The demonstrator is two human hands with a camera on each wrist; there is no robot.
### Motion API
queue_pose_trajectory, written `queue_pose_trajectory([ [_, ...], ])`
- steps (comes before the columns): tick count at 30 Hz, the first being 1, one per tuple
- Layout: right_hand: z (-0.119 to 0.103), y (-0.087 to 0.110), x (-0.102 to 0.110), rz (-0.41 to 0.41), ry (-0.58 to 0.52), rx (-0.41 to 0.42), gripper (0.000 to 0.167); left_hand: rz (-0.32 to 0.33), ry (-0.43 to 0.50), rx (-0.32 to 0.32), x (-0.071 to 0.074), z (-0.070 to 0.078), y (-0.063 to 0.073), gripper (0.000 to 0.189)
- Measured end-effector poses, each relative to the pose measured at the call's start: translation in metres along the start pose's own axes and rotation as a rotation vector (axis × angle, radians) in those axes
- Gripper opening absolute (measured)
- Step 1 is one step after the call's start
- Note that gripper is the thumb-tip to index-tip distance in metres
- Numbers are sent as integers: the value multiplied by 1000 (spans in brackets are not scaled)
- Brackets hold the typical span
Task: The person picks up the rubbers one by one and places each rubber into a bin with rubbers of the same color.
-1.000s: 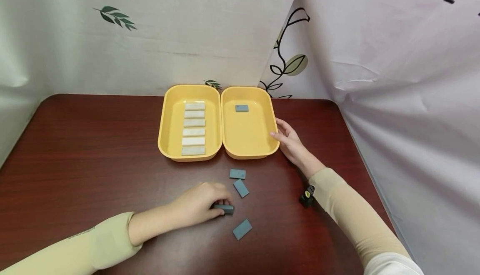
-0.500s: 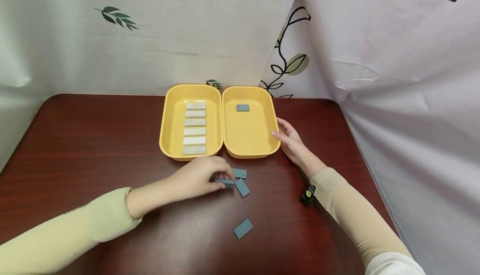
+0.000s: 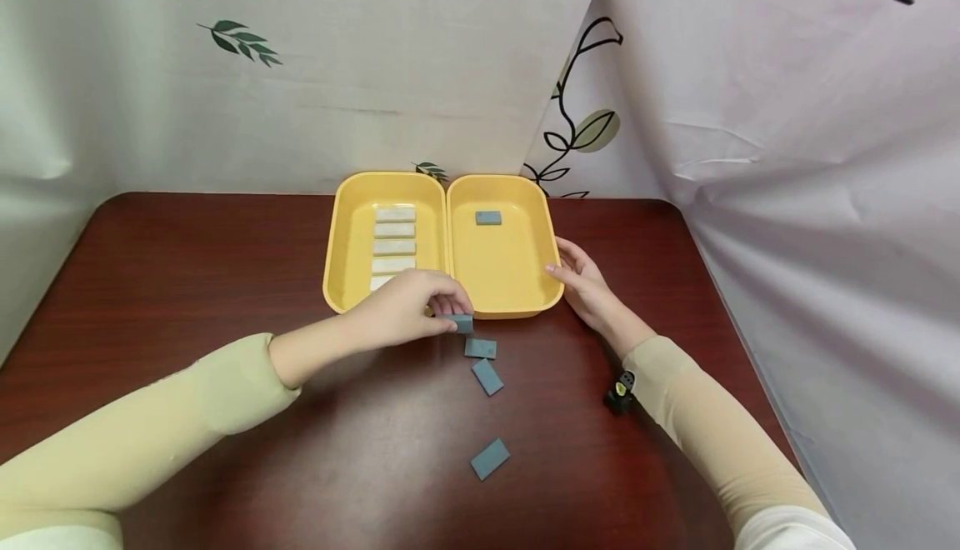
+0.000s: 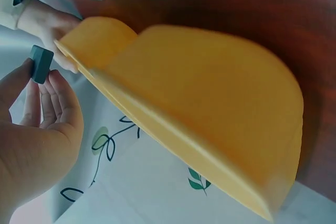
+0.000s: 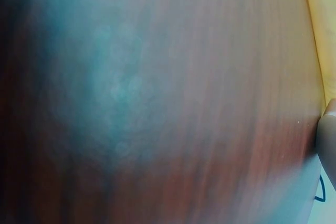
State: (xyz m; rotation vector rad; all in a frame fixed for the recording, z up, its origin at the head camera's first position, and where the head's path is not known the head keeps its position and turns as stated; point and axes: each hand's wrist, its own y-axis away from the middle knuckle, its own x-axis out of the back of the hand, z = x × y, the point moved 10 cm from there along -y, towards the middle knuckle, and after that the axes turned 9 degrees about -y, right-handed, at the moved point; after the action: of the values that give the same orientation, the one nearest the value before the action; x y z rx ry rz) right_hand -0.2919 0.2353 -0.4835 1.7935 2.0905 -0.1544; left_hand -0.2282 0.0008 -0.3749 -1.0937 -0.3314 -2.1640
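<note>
In the head view my left hand (image 3: 405, 310) pinches a small blue-grey rectangular block (image 3: 462, 322) between thumb and fingers, near the front rims of two yellow trays. The left wrist view shows this block (image 4: 41, 64) raised at the fingertips. My right hand (image 3: 588, 287) holds the right tray (image 3: 506, 275) at its right side, thumb over the rim. One blue-grey block (image 3: 488, 217) lies near the back of that tray. Several whitish blocks (image 3: 394, 247) lie in a column in the left tray (image 3: 348, 262); my left hand hides the front of the column.
Three more blue-grey blocks lie on the dark red table: one block (image 3: 481, 348) before the right tray, an angled block (image 3: 487, 377) below it, and another block (image 3: 491, 458) nearer the front. Patterned white cloth (image 3: 360, 75) hangs behind the table.
My left hand has carried the blue-grey block away from me, from the middle of the table to the trays' front edge. The right hand keeps its place on the right tray.
</note>
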Motion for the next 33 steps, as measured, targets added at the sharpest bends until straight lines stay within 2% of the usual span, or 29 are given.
queue_pose_trajectory([
  [11, 1, 0, 1, -13, 4, -1, 64, 14, -56, 26, 23, -6, -27, 14],
  [19, 1, -1, 2, -10, -3, 5, 63, 18, -121, -6, 37, -8, -49, 17],
  [28, 1, 0, 1, -11, 11, -4, 65, -61, -144, 3, 40, -16, -68, 17],
  [33, 0, 0, 1, -12, 4, 7, 63, -72, -170, -7, 44, -21, -80, 16],
])
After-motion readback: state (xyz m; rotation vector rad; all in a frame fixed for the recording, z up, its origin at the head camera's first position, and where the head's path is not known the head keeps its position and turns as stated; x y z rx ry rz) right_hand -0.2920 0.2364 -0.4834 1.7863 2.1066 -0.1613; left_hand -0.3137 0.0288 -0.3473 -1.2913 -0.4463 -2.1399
